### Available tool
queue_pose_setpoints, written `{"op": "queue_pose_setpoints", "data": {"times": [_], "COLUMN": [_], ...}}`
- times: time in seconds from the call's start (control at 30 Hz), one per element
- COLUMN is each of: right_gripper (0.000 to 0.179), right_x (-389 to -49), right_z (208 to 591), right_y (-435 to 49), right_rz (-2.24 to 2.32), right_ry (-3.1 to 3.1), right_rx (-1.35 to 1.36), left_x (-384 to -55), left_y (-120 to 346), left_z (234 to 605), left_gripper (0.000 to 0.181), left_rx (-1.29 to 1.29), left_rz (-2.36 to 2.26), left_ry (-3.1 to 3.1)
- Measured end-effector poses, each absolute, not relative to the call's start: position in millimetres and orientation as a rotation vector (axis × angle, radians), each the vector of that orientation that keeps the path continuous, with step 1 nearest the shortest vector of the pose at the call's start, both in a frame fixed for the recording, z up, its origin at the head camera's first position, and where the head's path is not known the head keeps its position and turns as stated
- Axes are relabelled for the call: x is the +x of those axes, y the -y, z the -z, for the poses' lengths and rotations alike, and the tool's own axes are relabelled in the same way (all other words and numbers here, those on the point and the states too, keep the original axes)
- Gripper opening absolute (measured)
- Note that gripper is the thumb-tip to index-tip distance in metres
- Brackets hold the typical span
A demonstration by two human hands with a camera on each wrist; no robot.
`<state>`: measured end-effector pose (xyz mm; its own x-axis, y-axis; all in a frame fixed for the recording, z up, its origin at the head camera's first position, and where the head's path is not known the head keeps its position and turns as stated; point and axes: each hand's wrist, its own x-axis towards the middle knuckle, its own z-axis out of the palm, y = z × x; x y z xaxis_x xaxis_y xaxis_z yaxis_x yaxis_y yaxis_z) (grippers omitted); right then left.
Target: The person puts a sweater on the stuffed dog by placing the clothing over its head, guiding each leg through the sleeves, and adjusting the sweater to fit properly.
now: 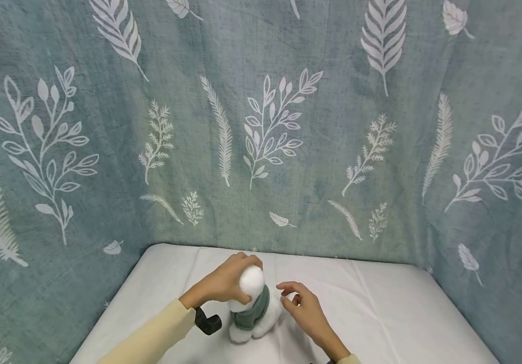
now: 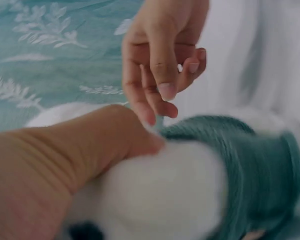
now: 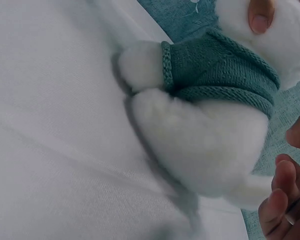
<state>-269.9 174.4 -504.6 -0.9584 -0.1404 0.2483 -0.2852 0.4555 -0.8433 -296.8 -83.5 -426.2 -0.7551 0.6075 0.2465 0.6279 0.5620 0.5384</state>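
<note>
A white plush animal [image 1: 267,323] in a green knitted sweater [image 3: 215,67] sits on the white surface. My left hand [image 1: 230,279] grips the toy's head from above, thumb on one side and fingers on the other. In the left wrist view, the thumb presses into the white fur of the head [image 2: 165,190]. Just right of the toy's back hovers my right hand [image 1: 306,311], its fingers loosely bent and nothing seen held. The right wrist view shows its fingertips [image 3: 285,175] beside the toy's rear. The toy's face is hidden.
The white cloth-covered table [image 1: 370,303] has a few creases. Blue-green fabric [image 1: 261,212] printed with white leaves rises behind it and along both sides. A black wrist-worn device [image 1: 208,322] is on the left wrist.
</note>
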Motion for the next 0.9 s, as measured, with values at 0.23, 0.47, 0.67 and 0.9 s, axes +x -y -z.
{"op": "queue_pose_setpoints", "data": {"times": [0.23,0.47,0.67,0.9], "right_gripper": [0.016,0.027,0.031,0.015], "right_x": [-271,-266,-264,-263], "right_z": [499,501,500,499], "right_y": [-170,-157,-147,-143], "right_rz": [-1.521,-1.477,-1.546,-1.616], "right_ry": [2.591,2.705,2.751,2.744], "right_rx": [0.36,0.439,0.388,0.33], "left_x": [-301,-300,-301,-299], "left_y": [95,94,94,95], "left_z": [417,420,426,428], "left_gripper": [0.069,0.065,0.061,0.058], "left_rx": [-1.285,-1.375,-1.282,-1.201], "left_rz": [1.143,1.11,1.012,0.926], "left_ry": [2.753,2.782,2.805,2.806]}}
